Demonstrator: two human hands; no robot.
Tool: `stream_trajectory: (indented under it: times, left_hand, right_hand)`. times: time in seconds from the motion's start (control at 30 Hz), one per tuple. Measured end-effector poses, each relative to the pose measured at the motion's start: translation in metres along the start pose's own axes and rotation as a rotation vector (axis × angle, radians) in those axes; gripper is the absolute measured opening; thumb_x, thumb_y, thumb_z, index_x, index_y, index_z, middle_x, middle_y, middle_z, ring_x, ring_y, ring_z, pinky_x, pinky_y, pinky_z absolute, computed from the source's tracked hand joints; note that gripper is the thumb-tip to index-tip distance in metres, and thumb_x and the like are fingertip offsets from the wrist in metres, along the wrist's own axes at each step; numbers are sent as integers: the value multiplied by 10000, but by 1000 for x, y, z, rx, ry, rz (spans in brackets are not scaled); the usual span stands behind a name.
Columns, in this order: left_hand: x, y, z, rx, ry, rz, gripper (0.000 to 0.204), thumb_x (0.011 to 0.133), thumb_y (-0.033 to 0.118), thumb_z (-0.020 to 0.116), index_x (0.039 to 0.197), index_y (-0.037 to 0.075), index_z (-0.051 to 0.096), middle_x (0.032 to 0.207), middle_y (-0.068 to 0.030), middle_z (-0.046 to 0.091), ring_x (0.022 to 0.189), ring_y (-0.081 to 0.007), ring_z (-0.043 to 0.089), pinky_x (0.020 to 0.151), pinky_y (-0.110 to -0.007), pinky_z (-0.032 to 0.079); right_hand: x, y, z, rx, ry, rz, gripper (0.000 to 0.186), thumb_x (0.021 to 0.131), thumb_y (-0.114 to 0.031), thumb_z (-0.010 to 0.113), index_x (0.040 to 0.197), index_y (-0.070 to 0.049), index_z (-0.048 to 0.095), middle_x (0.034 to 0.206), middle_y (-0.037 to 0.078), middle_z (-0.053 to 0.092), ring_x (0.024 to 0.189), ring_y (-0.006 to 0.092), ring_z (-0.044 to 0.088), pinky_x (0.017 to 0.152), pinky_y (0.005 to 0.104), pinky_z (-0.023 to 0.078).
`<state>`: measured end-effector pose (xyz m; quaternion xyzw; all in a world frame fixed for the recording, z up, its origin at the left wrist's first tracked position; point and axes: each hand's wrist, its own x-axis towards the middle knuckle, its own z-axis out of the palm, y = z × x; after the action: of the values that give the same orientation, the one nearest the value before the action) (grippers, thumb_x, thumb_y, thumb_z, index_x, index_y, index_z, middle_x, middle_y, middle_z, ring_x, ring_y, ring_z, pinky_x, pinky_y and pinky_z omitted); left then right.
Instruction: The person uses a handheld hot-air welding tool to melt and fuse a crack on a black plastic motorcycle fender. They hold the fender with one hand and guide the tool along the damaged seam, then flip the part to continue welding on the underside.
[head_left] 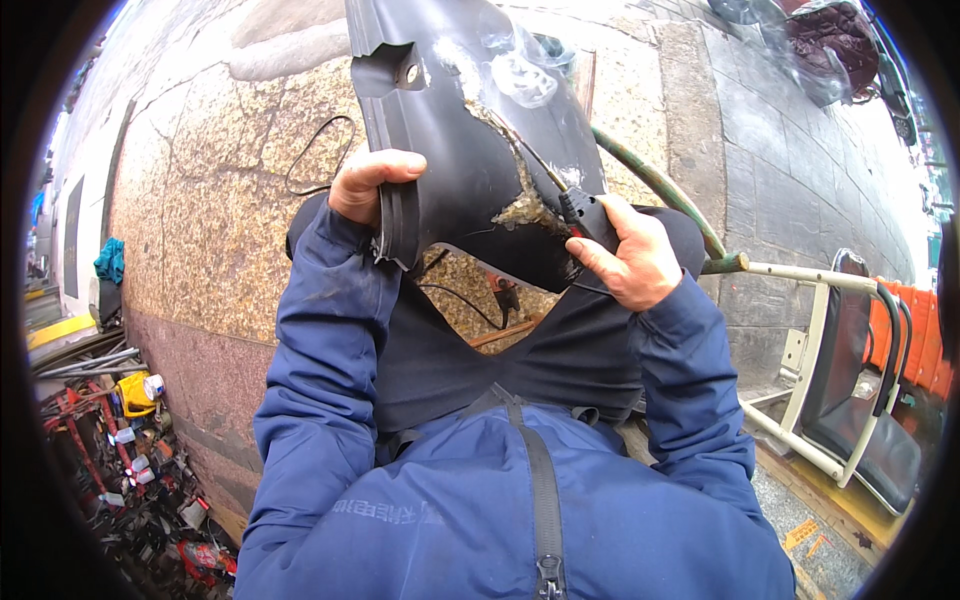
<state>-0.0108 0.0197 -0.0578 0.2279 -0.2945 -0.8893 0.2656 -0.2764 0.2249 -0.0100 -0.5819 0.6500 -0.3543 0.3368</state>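
A curved black plastic panel (440, 180) lies across my knees. A rough, brownish melted seam (525, 208) runs down it and branches near its lower part. My left hand (368, 186) grips the panel's left edge, thumb on top and fingers hidden underneath. In my right hand (636, 255) is a black corded soldering iron (588, 214), held at the panel's right side. Its long thin metal rod points up and left, over the seam; whether the tip touches the plastic I cannot tell. Crumpled clear plastic (523, 80) rests on the panel's far part.
A green-brown pole (660, 183) slants beside my right knee. To the right stands a chair (850, 400) with a pale metal frame, near an orange ribbed object (918, 335). Tools and parts (140, 470) are heaped at lower left. A black cable (322, 160) loops over the stone ground.
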Motion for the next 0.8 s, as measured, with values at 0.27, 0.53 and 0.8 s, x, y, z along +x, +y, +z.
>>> stream_trajectory:
  times: [0.27,0.53,0.8]
  left_hand:
    - [3,-1,-5,57,34,2,169,788,28,673,927,-46,733,910,-165,740,824,-259,732,821,-389,610]
    - [8,-7,-22,54,27,25,155,786,46,688,907,-34,745,898,-155,744,844,-261,732,840,-389,605]
    - [6,-5,-21,74,34,23,155,786,44,690,909,-34,743,890,-149,743,822,-249,731,818,-388,607]
  right_hand:
    - [1,1,1,-13,1,-15,334,870,-128,780,1127,-12,602,869,167,653,757,290,649,725,369,520]
    - [1,-2,1,-11,-7,-14,319,872,-125,780,1108,-11,597,847,157,642,732,277,635,706,367,517]
    - [-1,-3,2,12,13,-15,329,871,-120,780,1120,-10,595,838,152,644,730,266,640,705,361,521]
